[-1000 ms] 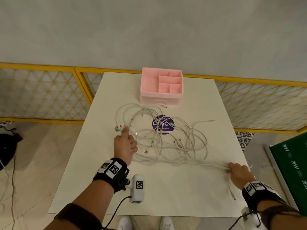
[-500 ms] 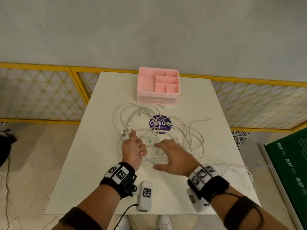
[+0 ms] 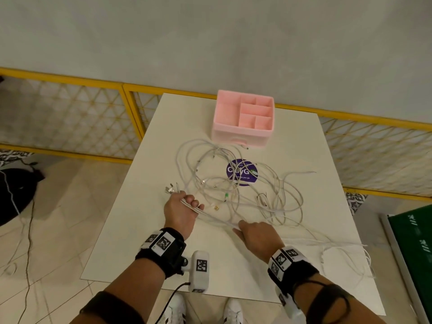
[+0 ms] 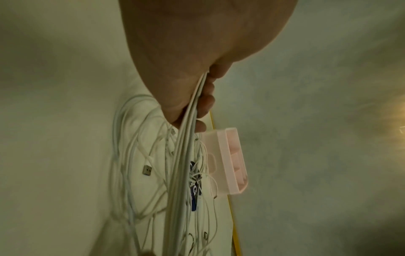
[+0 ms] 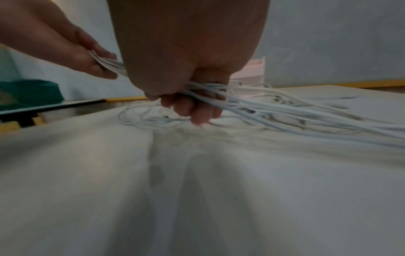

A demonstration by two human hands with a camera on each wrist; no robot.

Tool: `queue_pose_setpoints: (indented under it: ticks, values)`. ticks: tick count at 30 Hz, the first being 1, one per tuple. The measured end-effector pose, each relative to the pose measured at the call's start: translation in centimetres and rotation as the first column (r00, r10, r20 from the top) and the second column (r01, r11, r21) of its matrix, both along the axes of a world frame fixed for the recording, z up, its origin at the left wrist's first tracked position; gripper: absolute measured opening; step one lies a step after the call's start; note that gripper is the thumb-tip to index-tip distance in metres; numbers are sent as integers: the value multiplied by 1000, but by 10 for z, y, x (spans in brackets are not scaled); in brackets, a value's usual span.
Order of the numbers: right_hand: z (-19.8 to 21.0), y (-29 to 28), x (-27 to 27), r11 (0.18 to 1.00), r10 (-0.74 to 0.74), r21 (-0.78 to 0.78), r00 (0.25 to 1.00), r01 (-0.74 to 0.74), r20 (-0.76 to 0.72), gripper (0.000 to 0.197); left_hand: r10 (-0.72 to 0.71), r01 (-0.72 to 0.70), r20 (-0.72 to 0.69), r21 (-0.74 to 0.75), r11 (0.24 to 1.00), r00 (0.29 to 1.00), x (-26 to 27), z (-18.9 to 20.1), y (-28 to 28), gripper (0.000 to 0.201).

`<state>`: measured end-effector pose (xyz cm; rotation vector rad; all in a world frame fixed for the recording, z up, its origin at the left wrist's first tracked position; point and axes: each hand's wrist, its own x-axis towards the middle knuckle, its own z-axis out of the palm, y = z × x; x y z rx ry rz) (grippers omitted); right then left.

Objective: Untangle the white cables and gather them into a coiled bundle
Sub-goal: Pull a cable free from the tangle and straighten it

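A tangle of white cables (image 3: 236, 183) lies in loops on the white table (image 3: 292, 141), around a purple sticker (image 3: 242, 172). My left hand (image 3: 184, 208) grips several cable strands (image 4: 186, 138) in a fist near the plug ends (image 3: 171, 188), which stick out to the far left. From there a taut bunch of strands runs right to my right hand (image 3: 253, 232), whose fingers (image 5: 192, 107) curl round the same strands (image 5: 263, 104). More cable trails loosely (image 3: 339, 249) toward the table's right front corner.
A pink compartment box (image 3: 243, 121) stands at the back of the table, just beyond the cables. A yellow mesh fence (image 3: 70, 113) runs behind and beside the table. A green board (image 3: 413, 242) lies on the floor to the right, a black bag (image 3: 14, 195) to the left.
My right hand let go at the right edge, came back toward the left hand, and now grips the strands close to it. The left hand keeps its hold.
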<state>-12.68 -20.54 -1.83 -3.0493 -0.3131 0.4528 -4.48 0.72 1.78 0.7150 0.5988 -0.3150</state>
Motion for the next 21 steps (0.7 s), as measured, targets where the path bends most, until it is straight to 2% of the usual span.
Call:
queue_pose_setpoints:
  ticks: [4, 8, 11, 13, 15, 18, 21]
  values:
    - [0, -34, -9, 997, -79, 8, 995, 79, -54, 50, 36, -36, 7, 13, 999, 999, 5, -3, 10, 20]
    - [-2, -50, -14, 982, -169, 40, 956, 183, -239, 62, -74, 74, -6, 113, 991, 997, 0, -6, 2, 26]
    - [-1, -45, -12, 961, -194, 117, 915, 249, -353, 58, -125, 127, -26, 170, 977, 992, -5, -10, -5, 29]
    - [4, -36, -5, 966, -149, 154, 937, 205, -316, 70, -130, 138, -51, 189, 972, 990, -7, -14, -2, 29]
    - [15, -24, 7, 974, -128, 159, 969, 163, -211, 76, -139, 152, -75, 209, 966, 987, -7, -18, 3, 29]
    - [35, -2, 33, 977, -132, 170, 991, 129, 3, 64, -134, 152, -95, 220, 963, 986, -9, -24, 8, 30]
    - [51, 18, 71, 979, -109, 187, 986, 85, 124, 41, -125, 145, -98, 225, 964, 987, -9, -25, 14, 30]
